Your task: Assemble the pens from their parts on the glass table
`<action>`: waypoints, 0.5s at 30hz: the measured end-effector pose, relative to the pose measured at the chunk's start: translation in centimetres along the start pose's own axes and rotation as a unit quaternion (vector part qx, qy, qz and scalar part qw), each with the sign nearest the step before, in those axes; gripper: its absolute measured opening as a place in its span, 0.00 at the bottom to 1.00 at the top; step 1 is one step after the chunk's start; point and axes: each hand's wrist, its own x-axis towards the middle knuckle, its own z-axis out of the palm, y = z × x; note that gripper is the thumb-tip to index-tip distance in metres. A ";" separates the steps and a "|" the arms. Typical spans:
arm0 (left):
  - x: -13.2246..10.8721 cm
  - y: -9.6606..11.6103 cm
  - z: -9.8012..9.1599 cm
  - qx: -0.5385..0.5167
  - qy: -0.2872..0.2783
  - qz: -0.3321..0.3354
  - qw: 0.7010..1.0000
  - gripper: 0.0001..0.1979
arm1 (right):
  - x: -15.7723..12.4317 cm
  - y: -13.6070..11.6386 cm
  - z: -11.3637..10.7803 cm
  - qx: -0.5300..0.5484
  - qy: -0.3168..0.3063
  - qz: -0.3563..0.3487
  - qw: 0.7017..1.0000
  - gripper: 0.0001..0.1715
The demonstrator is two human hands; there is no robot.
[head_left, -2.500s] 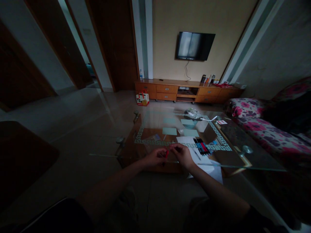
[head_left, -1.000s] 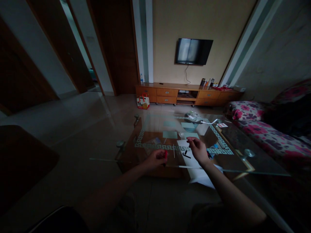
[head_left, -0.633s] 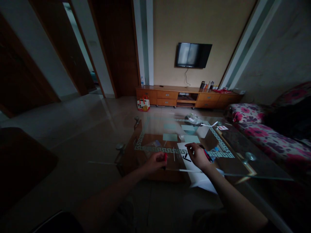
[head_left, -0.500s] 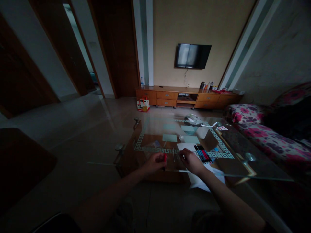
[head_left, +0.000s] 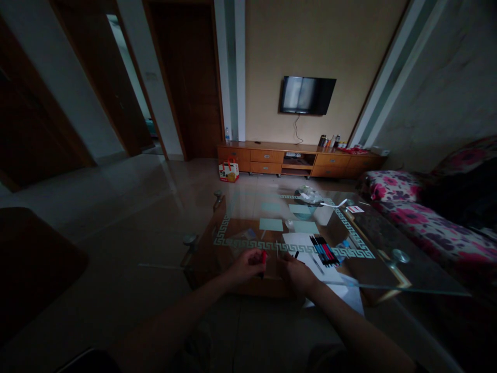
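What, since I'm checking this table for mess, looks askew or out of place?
White paper shows past the near edge of the glass table, looking askew; whether it hangs down is unclear. One slim pen-like item lies apart from the neat row of pens. No spill or damage is evident.

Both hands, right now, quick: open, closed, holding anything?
Left hand: closed, holding a small red object.
Right hand: fingers bent; too dark to tell if it holds anything.

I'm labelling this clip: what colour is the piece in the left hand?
The piece in the left hand looks red, shown best in the head view.
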 end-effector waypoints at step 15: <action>0.1 0.0 -0.1 0.013 0.000 -0.003 1.000 0.15 | 0.3 -0.5 0.1 -0.032 0.031 -0.007 0.999 0.14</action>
